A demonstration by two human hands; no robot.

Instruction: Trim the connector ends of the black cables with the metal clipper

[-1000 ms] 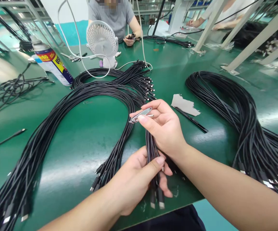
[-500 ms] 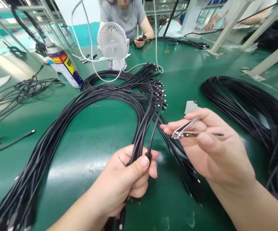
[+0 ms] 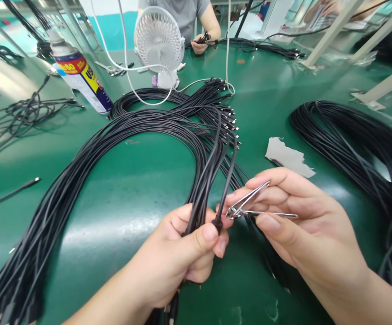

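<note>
Over the table (image 3: 128,185), left hand (image 3: 187,248) clamps cables (image 3: 202,198) thumb-uppermost; right hand (image 3: 314,232) pinches clippers (image 3: 246,212), perhaps touching one.

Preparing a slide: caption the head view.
Left hand grips a bunch of black cables; right hand holds silver clippers close by.

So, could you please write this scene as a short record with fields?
Left hand: grips a bunch of black cables
Right hand: holds a nail clipper, lever raised
Clipper position: close to the held cables
Surface: green table
Farther back: white fan, spray can, co-worker's hand with dark cables
Right side: looped cable bundle, torn pale scrap
</note>
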